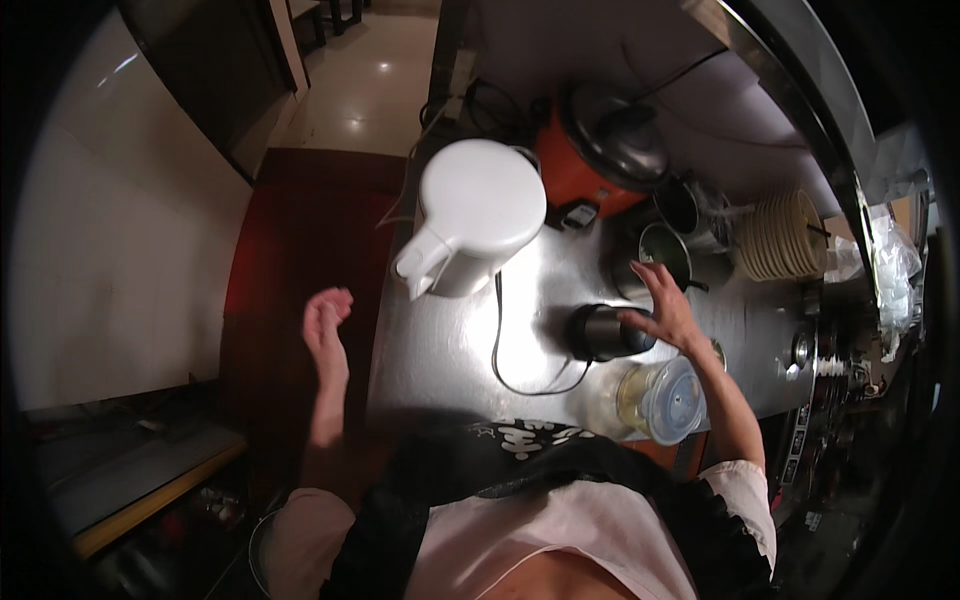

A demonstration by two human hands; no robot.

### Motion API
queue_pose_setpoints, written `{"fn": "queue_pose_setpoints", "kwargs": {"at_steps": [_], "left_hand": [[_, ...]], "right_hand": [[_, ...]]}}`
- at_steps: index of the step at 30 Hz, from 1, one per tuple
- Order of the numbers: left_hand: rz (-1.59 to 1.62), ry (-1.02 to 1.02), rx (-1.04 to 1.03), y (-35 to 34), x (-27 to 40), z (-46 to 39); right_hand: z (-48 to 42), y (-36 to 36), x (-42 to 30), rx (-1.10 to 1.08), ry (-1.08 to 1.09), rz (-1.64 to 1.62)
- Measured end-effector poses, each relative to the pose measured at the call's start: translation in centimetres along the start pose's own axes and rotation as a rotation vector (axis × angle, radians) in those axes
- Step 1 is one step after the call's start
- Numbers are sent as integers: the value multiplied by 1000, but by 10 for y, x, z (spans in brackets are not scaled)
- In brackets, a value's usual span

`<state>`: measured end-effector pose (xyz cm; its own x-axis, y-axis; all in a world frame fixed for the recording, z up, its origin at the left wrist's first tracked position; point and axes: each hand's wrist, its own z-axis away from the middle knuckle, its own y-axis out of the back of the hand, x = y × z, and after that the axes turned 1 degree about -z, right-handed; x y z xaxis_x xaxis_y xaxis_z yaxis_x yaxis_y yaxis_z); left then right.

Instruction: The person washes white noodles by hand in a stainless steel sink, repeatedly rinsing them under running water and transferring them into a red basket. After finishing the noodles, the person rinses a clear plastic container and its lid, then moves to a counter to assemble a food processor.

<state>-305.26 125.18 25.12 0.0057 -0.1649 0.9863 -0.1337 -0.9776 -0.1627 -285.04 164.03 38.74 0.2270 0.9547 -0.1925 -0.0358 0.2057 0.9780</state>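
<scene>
My right hand [666, 313] is above the steel counter [442, 345], with its fingers spread and nothing held in them. Its thumb overlaps the far end of a dark metallic cylindrical appliance [609, 331]; contact cannot be told. Just beyond the fingertips is a metal pot [634, 277] with dark green contents. A clear plastic container with a translucent bluish lid [677, 401] stands below the right wrist. My left hand [328, 315] hangs off the counter's left edge over the dark red floor, fingers curled together, slightly blurred, with nothing visible in it. A white jug kettle [484, 199] stands between the hands, further back.
An orange rice cooker [559, 169] with a dark lid sits at the back. A black cord [495, 360] loops across the counter. Stacked beige plates [780, 236] and a dark pot [679, 206] line the wall side. A shelf edge [817, 97] overhangs at right.
</scene>
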Motion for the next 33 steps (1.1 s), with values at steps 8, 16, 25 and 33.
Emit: {"fn": "queue_pose_setpoints", "kwargs": {"at_steps": [8,16,25,33], "left_hand": [[30,-197,-287,-90,28,-146],[343,112,103,-65,-64,-38],[-72,575,-651,-129,-81,86],[-61,710,-874,-170,-102,58]], "right_hand": [[-260,25,-56,574,555,165],[-413,-78,31,368,323,260],[-423,-69,-4,342,120,382],[-448,-95,2,543,219,83]]}}
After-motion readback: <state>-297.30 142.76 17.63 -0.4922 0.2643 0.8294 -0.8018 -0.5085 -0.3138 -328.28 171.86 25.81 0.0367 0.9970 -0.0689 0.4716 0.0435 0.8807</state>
